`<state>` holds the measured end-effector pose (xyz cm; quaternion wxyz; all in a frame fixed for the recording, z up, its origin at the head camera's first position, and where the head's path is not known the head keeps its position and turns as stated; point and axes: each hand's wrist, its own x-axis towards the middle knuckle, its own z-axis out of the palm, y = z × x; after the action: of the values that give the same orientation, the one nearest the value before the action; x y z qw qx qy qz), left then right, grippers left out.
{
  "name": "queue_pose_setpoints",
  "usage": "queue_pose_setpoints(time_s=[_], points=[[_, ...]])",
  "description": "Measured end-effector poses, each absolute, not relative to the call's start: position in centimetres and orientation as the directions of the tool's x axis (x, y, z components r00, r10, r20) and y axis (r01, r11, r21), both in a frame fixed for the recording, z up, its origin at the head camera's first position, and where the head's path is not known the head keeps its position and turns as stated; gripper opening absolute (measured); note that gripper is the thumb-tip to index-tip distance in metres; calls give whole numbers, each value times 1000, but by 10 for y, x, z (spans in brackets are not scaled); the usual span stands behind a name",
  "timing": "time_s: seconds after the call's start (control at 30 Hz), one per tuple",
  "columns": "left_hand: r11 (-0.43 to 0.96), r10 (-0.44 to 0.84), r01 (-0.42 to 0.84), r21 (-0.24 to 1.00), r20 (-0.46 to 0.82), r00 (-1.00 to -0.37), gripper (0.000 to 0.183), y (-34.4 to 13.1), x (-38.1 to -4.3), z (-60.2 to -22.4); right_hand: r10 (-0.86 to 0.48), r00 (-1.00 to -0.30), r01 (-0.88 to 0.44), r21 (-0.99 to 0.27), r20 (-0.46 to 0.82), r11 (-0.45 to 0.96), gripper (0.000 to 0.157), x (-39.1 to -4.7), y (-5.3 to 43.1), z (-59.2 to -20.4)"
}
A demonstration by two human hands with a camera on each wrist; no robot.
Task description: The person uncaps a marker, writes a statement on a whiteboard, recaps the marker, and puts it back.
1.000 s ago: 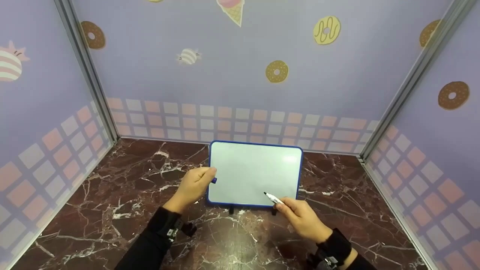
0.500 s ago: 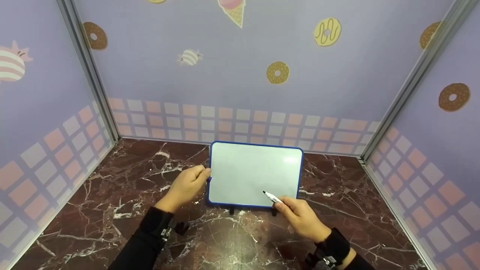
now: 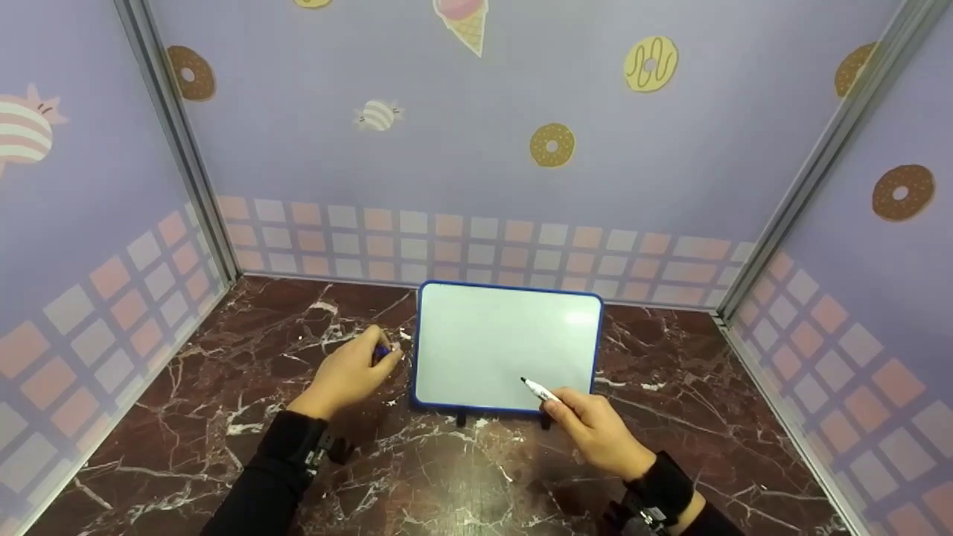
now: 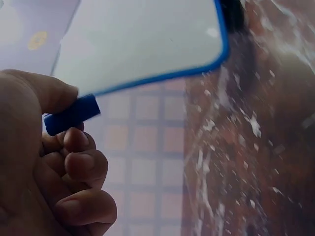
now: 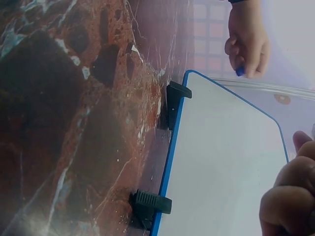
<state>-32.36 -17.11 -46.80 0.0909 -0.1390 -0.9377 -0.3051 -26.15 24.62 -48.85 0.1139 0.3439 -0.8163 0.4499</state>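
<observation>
My left hand (image 3: pixel 348 372) pinches a short blue marker cap (image 4: pixel 73 115) between thumb and forefinger, with the other fingers curled below it. It is beside the left edge of a whiteboard (image 3: pixel 506 342) with a thin blue frame. In my right hand (image 3: pixel 599 432) is a white marker (image 3: pixel 542 390), its dark tip bare and pointing up and left over the board's lower right part. The board leans back on two black feet; the right wrist view shows these feet (image 5: pixel 152 201) at its lower edge. No writing shows on the board's white face.
The board stands on a dark red marbled table (image 3: pixel 476 484). Behind it rises a lilac back wall (image 3: pixel 447 171) with printed sweets and checks; a side panel (image 3: pixel 878 283) closes off the right, another the left.
My left hand has drawn back leftward from the board's left edge, carrying the marker cap. The right hand and marker have stayed nearly in place.
</observation>
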Motion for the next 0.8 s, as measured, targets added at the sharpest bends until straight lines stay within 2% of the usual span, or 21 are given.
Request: queue_pose_setpoints(time_s=[0.3, 0.47, 0.8], points=[[849, 188, 292, 440, 265, -946, 16, -188, -334, -490, -444, -770, -623, -691, 459, 366, 14, -259, 246, -485], [884, 179, 277, 376, 274, -945, 13, -198, -337, -501, -433, -756, -647, -666, 491, 372, 13, -260, 246, -487], [907, 95, 188, 378, 250, -964, 17, -216, -337, -516, -442, -739, -661, -673, 508, 333, 14, -261, 244, -491]])
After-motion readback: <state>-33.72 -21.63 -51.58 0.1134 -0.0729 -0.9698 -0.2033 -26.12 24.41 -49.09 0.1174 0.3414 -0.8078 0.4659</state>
